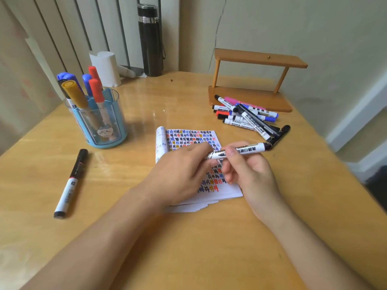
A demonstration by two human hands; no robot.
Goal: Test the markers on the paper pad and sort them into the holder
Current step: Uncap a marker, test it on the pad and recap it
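Observation:
A white whiteboard marker point(249, 149) with a black end is held level above the paper pad point(188, 139). My right hand point(249, 172) grips its barrel, and my left hand point(180, 174) holds its left end, which is hidden by my fingers. The pad's open page is covered with coloured test marks. A blue transparent holder point(104, 126) at the left holds several markers with blue, red and yellow caps. A pile of several markers point(245, 116) lies at the right. One black-capped marker point(71, 183) lies alone on the table at the left.
A small wooden shelf point(255, 80) stands at the back right, behind the pile. A black bottle point(149, 40) and a white paper roll point(105, 65) stand at the back, by the wall. The table's right edge runs close to the pile.

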